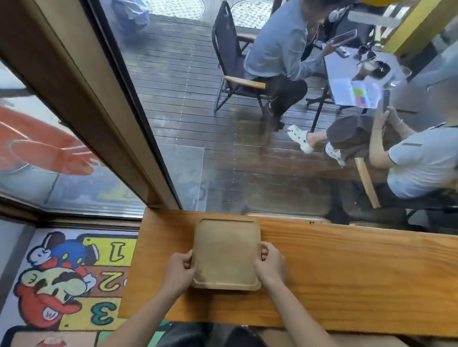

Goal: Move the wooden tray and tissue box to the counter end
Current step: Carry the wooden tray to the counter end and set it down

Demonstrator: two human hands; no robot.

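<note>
A pale wooden tray [227, 249] with a raised rim lies on the orange-brown wooden counter [363, 283], close to the counter's left end. My left hand [180, 271] grips the tray's left edge. On the opposite edge, my right hand [270, 264] is closed around the rim, fingers curled over it. The tray is bare inside. No tissue box is in view.
The counter runs along a glass window [224, 146] and ends at the left near x 600. Below that end lies a colourful cartoon floor mat [65, 284]. Outside the glass, two people sit on chairs at a small table [362, 71] on a dark deck.
</note>
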